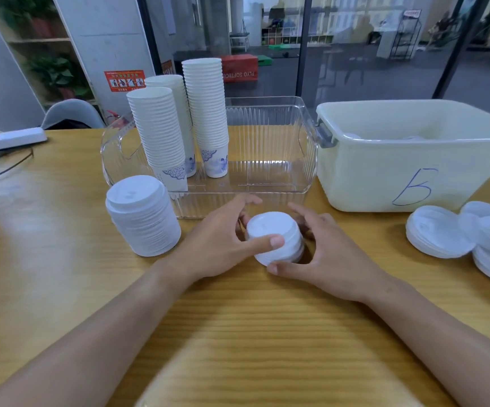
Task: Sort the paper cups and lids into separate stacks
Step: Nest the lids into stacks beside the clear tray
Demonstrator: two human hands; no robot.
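Observation:
A short stack of white lids (273, 230) stands on the wooden table in front of the clear bin. My left hand (220, 245) grips it from the left, thumb across its near side. My right hand (325, 251) cups it from the right, thumb under its near edge. A taller lid stack (142, 215) stands to the left. Three tall stacks of white paper cups (205, 113) with blue print stand in the left part of the clear ribbed bin (305, 148). Loose lids (440, 233) lie heaped at the right table edge.
A cream tub marked with a blue letter (414, 160) sits right of the clear bin, with white items inside. A white power strip (13, 139) and cables lie at the far left. A grey chair back (72, 113) stands behind the table.

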